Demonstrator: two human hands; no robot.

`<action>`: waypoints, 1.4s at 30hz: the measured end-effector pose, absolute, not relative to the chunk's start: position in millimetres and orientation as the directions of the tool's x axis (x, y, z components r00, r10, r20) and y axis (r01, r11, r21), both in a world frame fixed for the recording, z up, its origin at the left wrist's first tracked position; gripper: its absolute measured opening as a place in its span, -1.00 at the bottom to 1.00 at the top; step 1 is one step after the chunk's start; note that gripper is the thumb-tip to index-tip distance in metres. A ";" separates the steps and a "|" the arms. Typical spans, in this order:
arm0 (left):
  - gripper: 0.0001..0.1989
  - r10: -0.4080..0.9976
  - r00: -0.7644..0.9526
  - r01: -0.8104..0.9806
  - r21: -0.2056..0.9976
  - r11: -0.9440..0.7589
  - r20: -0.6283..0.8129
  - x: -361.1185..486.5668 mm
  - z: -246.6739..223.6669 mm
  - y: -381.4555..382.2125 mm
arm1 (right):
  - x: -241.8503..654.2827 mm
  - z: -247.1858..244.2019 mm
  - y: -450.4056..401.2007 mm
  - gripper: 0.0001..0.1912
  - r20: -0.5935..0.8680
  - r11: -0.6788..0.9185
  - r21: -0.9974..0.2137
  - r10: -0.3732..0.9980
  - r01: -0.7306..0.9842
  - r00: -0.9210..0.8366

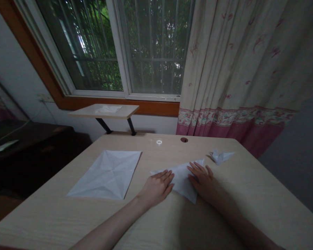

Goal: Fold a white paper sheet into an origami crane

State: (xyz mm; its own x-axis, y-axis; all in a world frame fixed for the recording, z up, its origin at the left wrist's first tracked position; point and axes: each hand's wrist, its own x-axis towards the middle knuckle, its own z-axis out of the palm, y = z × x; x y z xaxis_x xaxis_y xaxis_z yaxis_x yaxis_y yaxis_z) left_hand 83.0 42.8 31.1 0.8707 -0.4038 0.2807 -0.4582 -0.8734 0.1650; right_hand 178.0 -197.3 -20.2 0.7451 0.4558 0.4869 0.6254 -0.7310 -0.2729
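A white sheet of paper, folded into a triangle, lies on the table with one corner pointing toward me. My left hand rests on its left part, fingers stretched out and lying flat. On the right part of the paper lies my right hand, its fingers spread. Both hands press from above and cover parts of the paper's edges. Just beyond my right hand stands a small folded paper crane. To the left, apart from my hands, a creased square sheet of paper is spread flat.
The light wooden table has a round cable hole near its far edge. A small raised shelf holds more white paper at the back left. Behind are a window and a floral curtain. A dark cabinet stands left.
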 end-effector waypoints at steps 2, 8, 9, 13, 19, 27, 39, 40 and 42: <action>-0.62 -0.384 0.883 -0.439 0.186 -0.879 0.270 84.0 34.0 46.6 | 176.0 -17.8 -197.3 -0.62 0.479 -0.728 -0.241 0.487 0.642 0.731; -0.47 -0.316 0.886 -0.415 0.278 -0.866 0.339 86.9 55.3 66.4 | 173.6 -16.1 -196.1 -0.62 0.452 -0.755 -0.205 0.492 0.623 0.744; -0.45 -0.300 0.893 -0.401 0.292 -0.868 0.334 87.5 58.7 70.3 | 174.1 -17.4 -195.8 -0.62 0.459 -0.760 -0.207 0.480 0.616 0.747; -0.49 -0.232 0.914 -0.334 0.292 -0.896 0.333 91.4 63.8 85.2 | 177.1 -23.2 -195.7 -0.62 0.488 -0.768 -0.222 0.446 0.601 0.750; -0.63 -0.184 0.937 -0.261 0.248 -0.933 0.296 97.8 57.5 98.8 | 178.8 -25.3 -197.9 -0.63 0.507 -0.755 -0.227 0.448 0.615 0.737; -0.68 -0.066 0.937 -0.245 0.509 -0.825 0.344 106.9 44.6 103.9 | 177.3 -19.2 -196.7 -0.61 0.434 -0.791 -0.234 0.435 0.565 0.789; -0.69 0.067 0.972 -0.130 0.757 -0.640 0.224 108.5 45.7 101.2 | 177.4 -19.6 -197.1 -0.62 0.424 -0.806 -0.208 0.436 0.554 0.794; -0.69 0.071 0.972 -0.131 0.765 -0.631 0.225 108.8 45.3 101.3 | 177.5 -20.1 -197.2 -0.62 0.431 -0.804 -0.207 0.437 0.558 0.790; -0.68 0.067 0.971 -0.140 0.769 -0.623 0.231 109.3 44.0 101.9 | 177.8 -20.7 -197.2 -0.62 0.441 -0.804 -0.205 0.433 0.558 0.786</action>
